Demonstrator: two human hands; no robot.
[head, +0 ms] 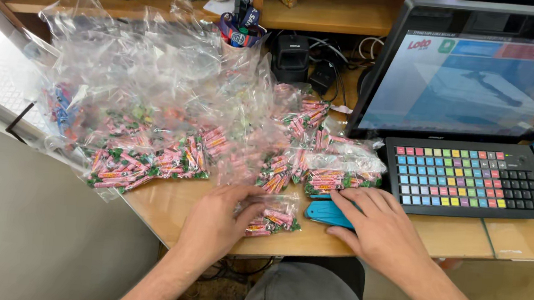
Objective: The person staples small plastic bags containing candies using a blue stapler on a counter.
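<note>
Both hands [299,220] touch a clear bag of pink sweets [272,216].

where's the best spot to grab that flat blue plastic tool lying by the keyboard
Probably the flat blue plastic tool's exposed left end, pinched across its long edges from above. It lies flat on the wooden counter, and the right hand covers its right part.

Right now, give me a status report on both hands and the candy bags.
Left hand flat on small candy bag. Right hand resting on blue stapler. Filled candy bags piled behind; keyboard beside right hand.
</note>
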